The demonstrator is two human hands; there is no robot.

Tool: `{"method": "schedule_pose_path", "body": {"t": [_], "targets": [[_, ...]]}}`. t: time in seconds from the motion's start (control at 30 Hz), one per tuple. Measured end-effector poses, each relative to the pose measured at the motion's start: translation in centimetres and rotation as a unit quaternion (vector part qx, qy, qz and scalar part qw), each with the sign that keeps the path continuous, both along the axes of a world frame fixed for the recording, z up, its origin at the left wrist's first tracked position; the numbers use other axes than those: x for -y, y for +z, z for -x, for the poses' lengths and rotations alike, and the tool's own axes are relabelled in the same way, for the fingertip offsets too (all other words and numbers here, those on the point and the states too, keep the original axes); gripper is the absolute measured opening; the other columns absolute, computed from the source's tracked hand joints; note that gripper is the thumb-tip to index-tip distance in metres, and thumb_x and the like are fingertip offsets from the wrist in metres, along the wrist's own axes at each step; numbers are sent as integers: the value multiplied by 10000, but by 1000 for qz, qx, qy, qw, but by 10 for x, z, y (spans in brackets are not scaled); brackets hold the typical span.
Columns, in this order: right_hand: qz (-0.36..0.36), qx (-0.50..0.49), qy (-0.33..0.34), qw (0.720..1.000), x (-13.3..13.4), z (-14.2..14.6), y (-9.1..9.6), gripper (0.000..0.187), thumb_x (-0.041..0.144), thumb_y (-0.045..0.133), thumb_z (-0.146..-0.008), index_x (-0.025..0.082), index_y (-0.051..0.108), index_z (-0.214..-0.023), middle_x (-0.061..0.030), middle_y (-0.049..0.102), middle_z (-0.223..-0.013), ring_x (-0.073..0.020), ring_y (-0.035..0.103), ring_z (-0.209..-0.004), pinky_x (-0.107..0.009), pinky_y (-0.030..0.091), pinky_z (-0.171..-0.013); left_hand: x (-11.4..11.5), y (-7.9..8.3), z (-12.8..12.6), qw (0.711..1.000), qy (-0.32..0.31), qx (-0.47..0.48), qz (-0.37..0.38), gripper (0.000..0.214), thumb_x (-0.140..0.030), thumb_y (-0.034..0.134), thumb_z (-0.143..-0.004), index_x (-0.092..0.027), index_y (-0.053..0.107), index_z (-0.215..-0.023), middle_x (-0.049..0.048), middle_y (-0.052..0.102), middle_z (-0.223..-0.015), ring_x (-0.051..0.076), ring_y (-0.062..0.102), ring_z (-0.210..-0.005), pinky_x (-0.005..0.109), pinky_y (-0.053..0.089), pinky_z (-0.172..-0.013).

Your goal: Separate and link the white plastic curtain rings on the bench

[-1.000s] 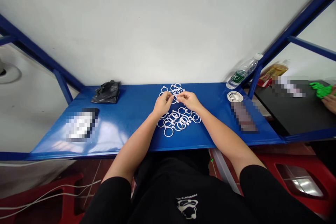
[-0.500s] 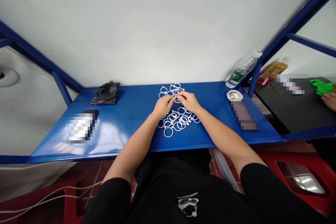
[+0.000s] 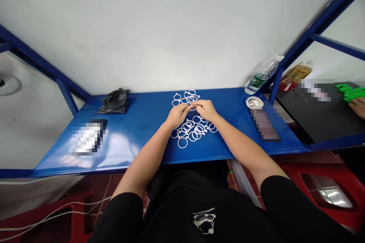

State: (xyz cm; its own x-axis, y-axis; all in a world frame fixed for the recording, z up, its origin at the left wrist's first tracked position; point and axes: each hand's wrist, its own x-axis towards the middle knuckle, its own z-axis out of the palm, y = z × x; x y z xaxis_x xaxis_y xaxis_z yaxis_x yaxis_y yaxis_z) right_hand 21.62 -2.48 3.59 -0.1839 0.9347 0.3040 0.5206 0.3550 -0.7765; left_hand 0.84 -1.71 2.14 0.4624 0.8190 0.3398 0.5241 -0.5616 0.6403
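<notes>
Rings of smooth white plastic [image 3: 192,131] lie in two loose, interlocking heaps on a glossy blue steel table [image 3: 137,136] — one just beyond a person's hands, the other just below them. The left hand [image 3: 178,115] and right hand [image 3: 205,109] meet between the heaps, fingers [image 3: 197,103] curled inward, the tips of both hands pinched closed on a single ring [image 3: 193,107], its shape too small to make out. Away to the left, a crumpled black plastic bag [image 3: 114,101] sits near the wall. To the right, a coil of flat white band [image 3: 254,102] lies just below a clear plastic water bottle [image 3: 262,74] — ribbed, green-labelled, on its side. At far right, a second person's hand [image 3: 357,107] rests beside a knobbly green object [image 3: 350,93] on a black table [image 3: 313,121].
</notes>
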Motion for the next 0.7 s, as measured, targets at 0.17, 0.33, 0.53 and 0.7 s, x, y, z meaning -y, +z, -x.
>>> {"method": "schedule_pose_path", "body": {"t": [0.17, 0.33, 0.53, 0.7], "targets": [[-38, 3, 7, 999, -5, -7, -2, 372, 115, 482, -850, 206, 842, -853, -50, 808, -881, -205, 761, -834, -338, 598, -861, 1, -1, -3, 999, -33, 5, -27, 266, -313, 507, -1071, -220, 752, -1120, 75, 763, -1092, 203, 699, -1012, 328, 536, -937], [-61, -6, 24, 998, -2, -3, -3, 558, 175, 493, -960, 275, 645, -1488, -53, 745, -1378, -231, 710, -1245, -413, 548, -1110, -1, -4, 1, 998, 30, 49, -20, 343, -286, 534, -1046, -209, 648, -1360, 70, 751, -1105, 157, 681, -852, 291, 533, -848], [-70, 124, 1, 990, -7, -13, 4, 527, 181, 582, -957, 286, 666, -1466, -69, 603, -1569, -260, 641, -1348, -454, 490, -1178, -10, -11, 7, 984, 136, 118, 12, 401, -387, 540, -1047, -202, 633, -1390, 38, 762, -964, 137, 663, -712, 274, 536, -751], [46, 162, 13, 986, -14, -45, 15, 246, 215, 693, -914, 241, 826, -1119, -44, 823, -1097, -200, 735, -901, -348, 567, -896, -11, -11, 7, 993, 88, 73, 27, 272, -406, 575, -1024, -228, 770, -1091, 55, 800, -998, 206, 740, -894, 320, 569, -826]]}}
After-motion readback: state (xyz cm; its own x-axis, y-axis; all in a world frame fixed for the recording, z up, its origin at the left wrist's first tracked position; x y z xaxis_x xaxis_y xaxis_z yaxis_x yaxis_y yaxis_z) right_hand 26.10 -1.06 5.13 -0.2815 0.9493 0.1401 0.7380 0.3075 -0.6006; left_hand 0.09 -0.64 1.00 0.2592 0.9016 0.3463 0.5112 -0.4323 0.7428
